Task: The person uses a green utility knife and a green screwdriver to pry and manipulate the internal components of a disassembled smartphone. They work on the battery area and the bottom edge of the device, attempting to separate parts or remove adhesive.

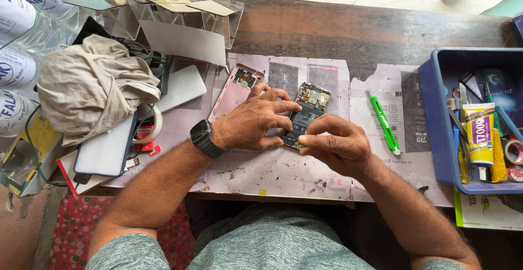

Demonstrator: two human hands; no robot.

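Head view | both hands (294,131) pinch opened phone (306,114) | long axis runs away from person, camera end far

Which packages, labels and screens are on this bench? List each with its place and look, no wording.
Glue tube: in the blue tray at right, yellow and purple label, white cap.
Water bottles: far left, clear plastic, white labels with blue print.
Printed sheets: under the hands, pale pink, worn.
Opened phone: between left hand and right hand, dark insides showing, no lit screen.

We note a phone repair bench: an opened phone (306,114), glue tube (479,134), and tool tray (433,117) on a worn wooden table (354,30).
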